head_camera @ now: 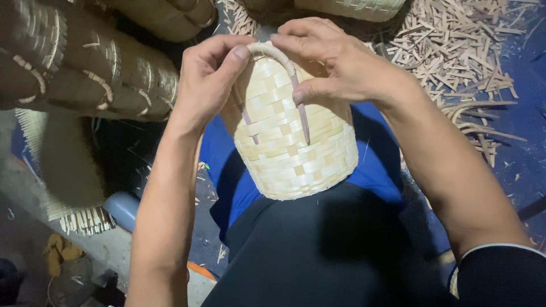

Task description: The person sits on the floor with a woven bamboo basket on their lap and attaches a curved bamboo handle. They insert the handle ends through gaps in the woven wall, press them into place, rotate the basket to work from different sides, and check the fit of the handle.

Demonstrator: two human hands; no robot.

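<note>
A small pale woven bamboo basket point(293, 148) lies on my lap, its closed end pointing away from me. A thin curved bamboo strip point(280, 55) arches over that far end, with its two ends running down the weave. My left hand point(207, 77) grips the basket's left side, thumb pressed on the strip's top. My right hand point(330, 59) holds the right side, fingers over the strip and thumb on one of its legs.
Stacked woven baskets point(85, 62) fill the upper left. A pile of bamboo offcuts point(455, 45) covers the floor at upper right. A flat woven mat point(68, 170) with loose strip ends lies at left. Blue cloth point(227, 165) lies under the basket.
</note>
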